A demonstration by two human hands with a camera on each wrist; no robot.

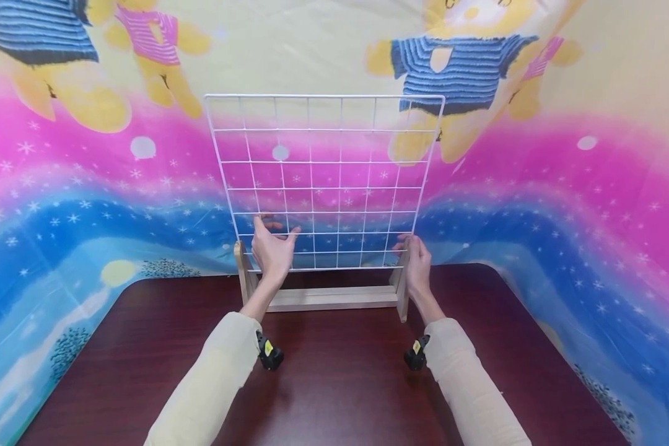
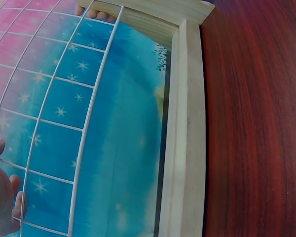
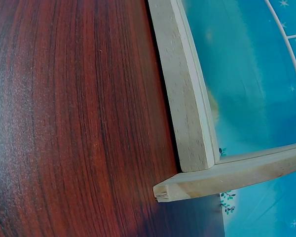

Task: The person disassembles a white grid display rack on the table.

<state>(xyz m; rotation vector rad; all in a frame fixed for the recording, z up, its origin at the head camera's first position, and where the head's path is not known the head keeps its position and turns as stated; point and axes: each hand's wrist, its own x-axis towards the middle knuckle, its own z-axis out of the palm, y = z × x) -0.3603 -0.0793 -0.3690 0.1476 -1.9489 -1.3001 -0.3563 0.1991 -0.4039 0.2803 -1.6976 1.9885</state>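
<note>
A white wire grid panel (image 1: 326,186) stands upright between the two uprights of a wooden stand (image 1: 334,298). My left hand (image 1: 273,251) holds the panel's lower left part, with thumb and fingers at the wires; in the left wrist view, part of this hand (image 2: 5,197) shows at the lower left edge. At the other side, my right hand (image 1: 418,263) grips the top of the right upright beside the panel's edge. Its fingertips (image 2: 96,14) show past the wood in the left wrist view. Only the stand's corner (image 3: 190,168) is plain in the right wrist view.
The stand rests toward the back of a dark red wood-grain table (image 1: 334,384). Behind and around the table hangs a printed cloth (image 1: 145,173) with bears and snowflakes. Both wrists wear small black cameras (image 1: 270,353).
</note>
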